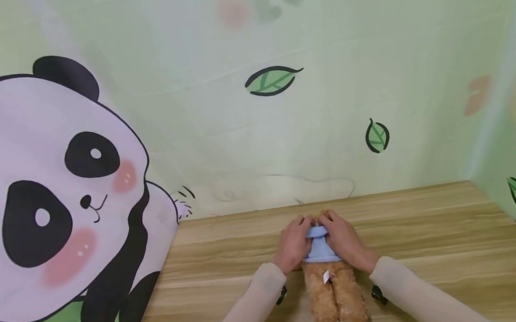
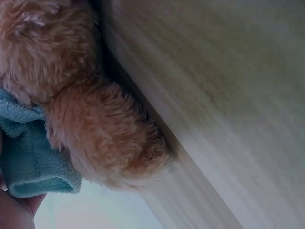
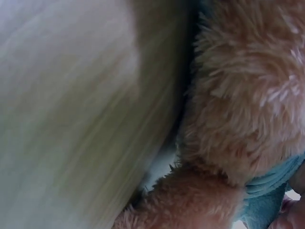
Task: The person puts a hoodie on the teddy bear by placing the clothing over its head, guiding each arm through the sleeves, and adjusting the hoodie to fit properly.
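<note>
A brown plush toy [image 1: 335, 299] lies on the table with its two legs toward me and a small white tag [image 1: 326, 277] between them. A light blue shirt [image 1: 320, 250] covers its upper part. My left hand [image 1: 292, 243] and right hand [image 1: 346, 239] grip the shirt's two sides near the top, fingers curled. Behind them the toy's head is mostly hidden. In the left wrist view, fingers of the left hand [image 2: 16, 212] touch the shirt's sleeve [image 2: 45, 164] beside a furry limb [image 2: 107, 136]. The right wrist view shows shirt cloth [image 3: 262, 205] beside the right hand [image 3: 289, 217].
The wood-grain table [image 1: 440, 238] runs back to a pale green cloth wall [image 1: 327, 127] printed with leaves. At the left stands a side panel with a large panda picture [image 1: 99, 111]. A dark wrist strap [image 1: 378, 295] sits under the right sleeve.
</note>
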{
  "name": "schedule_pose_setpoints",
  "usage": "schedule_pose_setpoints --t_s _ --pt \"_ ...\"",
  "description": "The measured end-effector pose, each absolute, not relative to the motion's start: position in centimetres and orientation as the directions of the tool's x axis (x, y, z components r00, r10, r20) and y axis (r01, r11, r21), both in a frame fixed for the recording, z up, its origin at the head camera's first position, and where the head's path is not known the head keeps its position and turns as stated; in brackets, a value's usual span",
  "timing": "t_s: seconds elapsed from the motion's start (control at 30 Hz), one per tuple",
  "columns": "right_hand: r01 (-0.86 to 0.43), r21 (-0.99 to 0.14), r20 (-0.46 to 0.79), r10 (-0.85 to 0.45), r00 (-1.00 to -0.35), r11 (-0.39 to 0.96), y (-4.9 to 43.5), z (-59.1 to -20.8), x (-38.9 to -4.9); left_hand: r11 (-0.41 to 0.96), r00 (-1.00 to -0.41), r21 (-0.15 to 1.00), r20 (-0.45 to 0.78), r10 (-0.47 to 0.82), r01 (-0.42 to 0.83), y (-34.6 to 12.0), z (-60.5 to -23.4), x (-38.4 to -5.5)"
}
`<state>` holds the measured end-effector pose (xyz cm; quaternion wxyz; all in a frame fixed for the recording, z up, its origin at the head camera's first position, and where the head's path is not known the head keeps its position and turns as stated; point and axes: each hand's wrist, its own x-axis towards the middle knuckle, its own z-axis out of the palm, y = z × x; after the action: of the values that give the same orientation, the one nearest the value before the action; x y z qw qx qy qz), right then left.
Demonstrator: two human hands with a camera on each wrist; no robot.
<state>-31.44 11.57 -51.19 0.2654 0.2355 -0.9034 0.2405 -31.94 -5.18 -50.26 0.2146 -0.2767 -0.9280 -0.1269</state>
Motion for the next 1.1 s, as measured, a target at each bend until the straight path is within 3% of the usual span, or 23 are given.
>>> schedule_pose_setpoints --t_s 0.3,0.47,0.63,0.9,1.1 --pt "-0.600 -0.317 0.592 -0.341 -0.730 0.734 12.0 -51.0 -31.5 0.751 -0.790 0.300 0.411 0.455 0.588 -7.1 -49.6 -31.2" --pt "-0.647 -0.484 0.475 -0.444 -0.760 0.588 14.0 -50.2 -31.8 0.696 -0.819 0.432 0.293 0.493 0.573 -8.2 -49.0 -30.3" --pt "-0.629 -0.615 0.348 -0.553 -0.757 0.475 15.6 -49.5 -31.2 0.669 -0.817 0.486 0.202 0.541 0.563 -9.1 -48.7 -29.7" --pt "-0.635 -0.622 0.302 -0.609 -0.734 0.458 16.1 -49.5 -30.5 0.611 -0.807 0.579 0.150 0.571 0.540 -9.6 -49.5 -29.6" --pt "-0.623 -0.580 0.335 -0.544 -0.769 0.525 16.2 -49.1 -30.0 0.562 -0.834 0.661 0.184 0.521 0.497 -9.9 -49.4 -29.1"
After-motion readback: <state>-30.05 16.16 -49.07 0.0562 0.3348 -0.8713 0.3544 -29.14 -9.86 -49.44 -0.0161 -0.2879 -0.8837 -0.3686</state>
